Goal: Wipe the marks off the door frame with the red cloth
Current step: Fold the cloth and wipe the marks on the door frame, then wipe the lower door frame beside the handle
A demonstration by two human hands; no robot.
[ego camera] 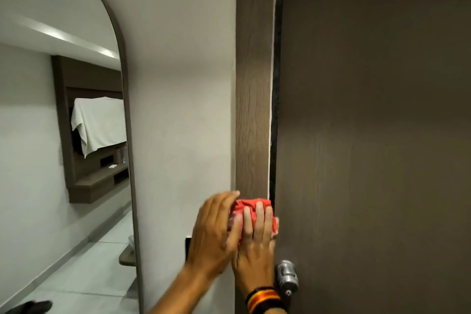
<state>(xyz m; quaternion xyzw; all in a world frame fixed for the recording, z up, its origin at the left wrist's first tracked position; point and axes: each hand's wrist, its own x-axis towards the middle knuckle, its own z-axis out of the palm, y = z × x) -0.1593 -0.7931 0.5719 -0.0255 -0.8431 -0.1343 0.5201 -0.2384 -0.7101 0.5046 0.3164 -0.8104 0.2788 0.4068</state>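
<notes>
The red cloth [251, 208] is bunched and pressed flat against the brown wooden door frame [252, 99], a vertical strip between the pale wall and the dark door. My right hand [254, 245], with a striped wristband, lies over the cloth with fingers pointing up. My left hand [214, 232] comes in from the left and holds the cloth's left side, its fingers blurred. Most of the cloth is hidden under both hands. I see no distinct marks on the frame above the cloth.
The dark brown door [369, 135] fills the right side, with a silver knob [286, 276] just below my right hand. An arched mirror [63, 160] on the pale wall [183, 84] at left reflects a shelf unit and a white towel.
</notes>
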